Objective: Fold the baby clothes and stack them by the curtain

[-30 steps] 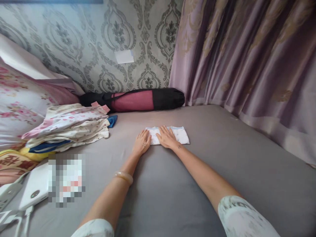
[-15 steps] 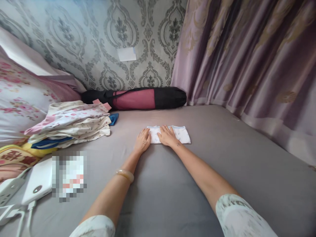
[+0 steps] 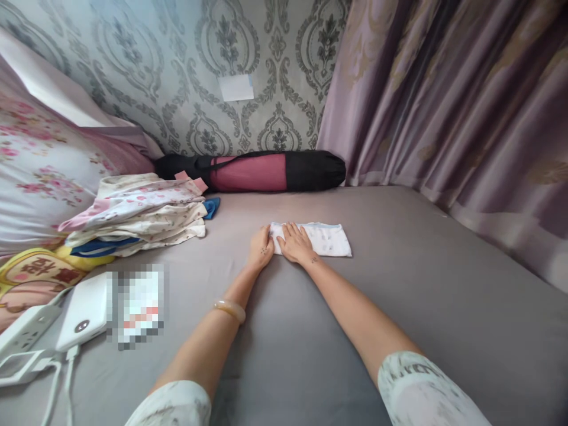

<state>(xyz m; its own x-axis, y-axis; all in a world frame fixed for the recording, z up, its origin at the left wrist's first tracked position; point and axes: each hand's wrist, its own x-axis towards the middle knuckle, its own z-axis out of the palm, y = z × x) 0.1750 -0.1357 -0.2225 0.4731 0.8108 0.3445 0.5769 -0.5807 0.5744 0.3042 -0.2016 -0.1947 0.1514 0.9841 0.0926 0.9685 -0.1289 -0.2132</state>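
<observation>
A small white folded cloth (image 3: 331, 240), with faint prints and a pale blue edge, lies flat on the grey bed sheet (image 3: 310, 331). My right hand (image 3: 296, 244) rests palm down on its left half, fingers stretched out and a little apart. Against the cloth's left end stands my left hand (image 3: 261, 247), its fingers extended forward and its thumb beside the edge. The underside of the left hand is hidden. Neither hand lifts the cloth.
A pile of clothes (image 3: 146, 216) lies at left beside a floral pillow (image 3: 39, 160). Nearer are a white power bank (image 3: 86, 310), a power strip (image 3: 29, 328), cables and a blurred-out item. A black and pink long bag (image 3: 248, 173) lies along the wall; a curtain (image 3: 421, 100) hangs right.
The whole view has shifted slightly, so the scene sits a little further right. My right hand has slid a bit left on the cloth, closer to my left hand at its edge.
</observation>
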